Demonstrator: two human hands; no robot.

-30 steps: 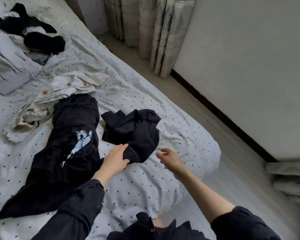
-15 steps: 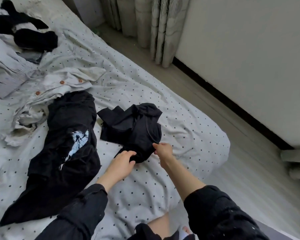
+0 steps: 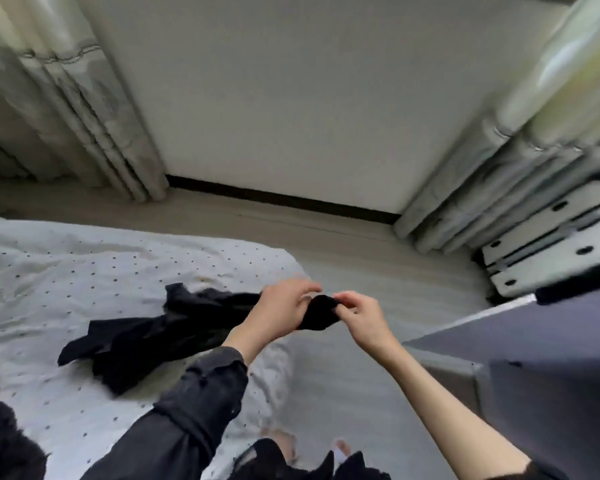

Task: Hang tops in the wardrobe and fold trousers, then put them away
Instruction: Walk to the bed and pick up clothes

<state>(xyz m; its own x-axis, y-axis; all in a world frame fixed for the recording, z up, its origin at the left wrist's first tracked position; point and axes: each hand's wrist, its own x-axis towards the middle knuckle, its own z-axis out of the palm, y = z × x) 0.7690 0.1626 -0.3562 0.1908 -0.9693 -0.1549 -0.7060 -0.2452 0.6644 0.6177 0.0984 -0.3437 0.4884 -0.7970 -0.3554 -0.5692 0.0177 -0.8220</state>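
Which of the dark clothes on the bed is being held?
The black garment near the bed's corner: both hands, left hand and right hand, pinch its end. The dark clothes at the left edge lie untouched.

A home bedroom: polka-dot sheeted bed (image 3: 84, 271), pleated curtains (image 3: 84, 109), plain wall (image 3: 291, 98).

Bed (image 3: 84, 271) with dotted sheet, left of the bare floor (image 3: 378, 358)
A black garment (image 3: 146, 337) lies crumpled near its right edge; more dark cloth (image 3: 0, 441) sits at the near left.
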